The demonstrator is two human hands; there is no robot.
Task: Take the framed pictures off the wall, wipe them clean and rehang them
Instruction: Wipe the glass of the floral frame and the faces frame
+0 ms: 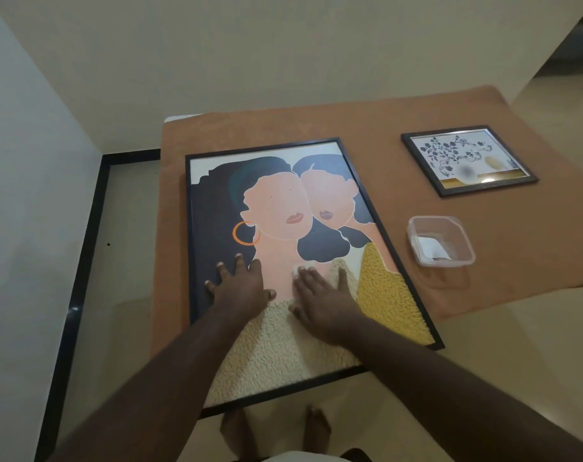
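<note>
A large black-framed picture (283, 208) of two stylised figures lies flat on a table under an orange cloth (350, 128); its near edge hangs over the table's front. My left hand (240, 288) rests flat on its lower left part with fingers spread. My right hand (320, 295) presses flat on the middle of the glass, and a small white wipe (296, 270) peeks out under its fingertips. A smaller black-framed flower picture (466, 160) lies flat at the far right of the cloth.
A clear plastic tub (440, 240) holding white wipes stands right of the big frame. A white wall runs down the left, with a black skirting strip (83, 261) along the beige floor. My bare feet (273, 428) show below the table's front edge.
</note>
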